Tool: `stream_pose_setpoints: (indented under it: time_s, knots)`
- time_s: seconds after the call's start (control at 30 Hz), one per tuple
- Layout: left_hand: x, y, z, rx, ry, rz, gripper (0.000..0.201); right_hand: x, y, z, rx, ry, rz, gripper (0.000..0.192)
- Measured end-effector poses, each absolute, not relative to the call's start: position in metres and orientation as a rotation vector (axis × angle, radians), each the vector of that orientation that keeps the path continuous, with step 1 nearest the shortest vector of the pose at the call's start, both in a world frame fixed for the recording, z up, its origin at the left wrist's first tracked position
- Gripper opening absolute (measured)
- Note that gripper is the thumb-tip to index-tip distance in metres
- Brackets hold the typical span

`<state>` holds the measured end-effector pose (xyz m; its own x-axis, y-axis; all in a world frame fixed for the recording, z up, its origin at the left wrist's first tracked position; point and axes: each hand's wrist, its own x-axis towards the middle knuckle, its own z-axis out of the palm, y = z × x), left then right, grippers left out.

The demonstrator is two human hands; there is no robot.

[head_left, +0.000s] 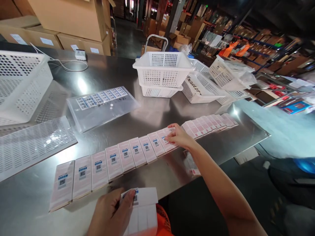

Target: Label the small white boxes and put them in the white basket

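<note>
— What is seen nearest the camera?

— A label sheet [142,211] is held at the near edge of the desk [152,114] by the left hand [112,213]; its fingers [128,203] are closed on the sheet's upper left corner, the thumb pressed onto a blue-printed label there.

— And the right hand?

— The right hand [179,136] is stretched forward and laid flat on the row of boxes [137,152]. Its fingers [171,137] are spread and pressed down on one box, nothing being gripped; a label appears to be pinned under the fingertips, though that cannot be told for sure.

— How is the row laid out?

— The pale pink boxes are set side by side, touching, in a long line that runs from near left to far right. Each box's long axis lies across the line. Blue labels are shown on the boxes left of the right hand; those to its right appear bare. So the unlabelled boxes lie rightward and farther off, and the right hand is the nearer one to them.

— What is found beyond?

— A clear folder of labels [100,106] and a perforated sheet [31,144] are laid at left, beside a white tray [19,82]. Stacked white baskets [162,73] are placed farther back, with cardboard cartons [73,19] behind.
</note>
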<state>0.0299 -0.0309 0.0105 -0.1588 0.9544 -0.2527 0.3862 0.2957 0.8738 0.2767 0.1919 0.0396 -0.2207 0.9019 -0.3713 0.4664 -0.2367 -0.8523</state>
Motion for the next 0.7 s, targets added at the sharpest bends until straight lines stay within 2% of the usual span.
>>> stream_pose_setpoints:
  time_s: [0.27,0.57,0.63,0.7]
  knots:
    - [0.030,-0.030,0.009,1.250,1.708,0.826,0.055,0.268,0.193,0.034,-1.850,-1.703,1.251,0.055]
    - [0.028,-0.027,0.018,1.285,1.696,0.905,0.053,0.261,0.195,0.055,-2.050,-1.903,0.706,0.066]
    - [0.025,-0.024,0.023,1.263,1.671,0.929,0.052,0.257,0.177,0.062,-1.992,-1.923,0.633,0.061]
    - [0.023,-0.019,0.025,1.258,1.655,0.949,0.051,0.247,0.147,0.069,-1.783,-1.962,0.725,0.045]
